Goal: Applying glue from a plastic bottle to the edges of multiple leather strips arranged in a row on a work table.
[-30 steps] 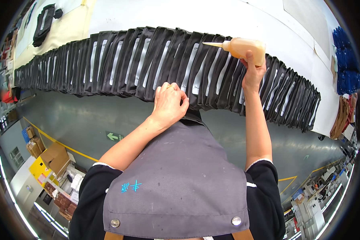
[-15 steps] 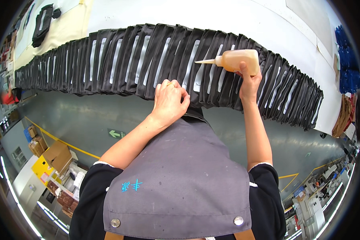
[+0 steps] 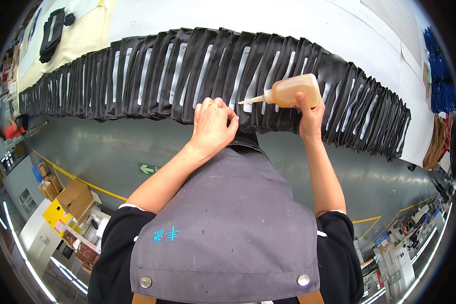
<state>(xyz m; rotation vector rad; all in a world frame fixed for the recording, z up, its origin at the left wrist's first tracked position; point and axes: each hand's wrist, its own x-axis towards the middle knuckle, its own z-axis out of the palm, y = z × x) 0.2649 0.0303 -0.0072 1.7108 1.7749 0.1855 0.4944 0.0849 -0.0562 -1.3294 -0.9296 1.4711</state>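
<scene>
- Right hand (image 3: pixel 310 120) is gripping an amber bottle (image 3: pixel 294 90), nozzle (image 3: pixel 253 100) pointing left.
- Left hand (image 3: pixel 214 124) is resting bunched at the black fabric row (image 3: pixel 215 78), near side; whether pinching, I cannot tell.

You wear this fisheye camera on your head, left of a side-by-side pair. It looks down from close above: your apron (image 3: pixel 223 223) fills six o'clock, your left hand (image 3: pixel 214 122) is at eleven, your right hand (image 3: pixel 311 117) at two, the white table (image 3: pixel 238 14) at twelve; straight edges bend toward the rim.

Amber btl (image 3: pixel 291 89), tilted, nozzle (image 3: pixel 253 100) L, over blk fabric row (image 3: pixel 221 76)
</scene>
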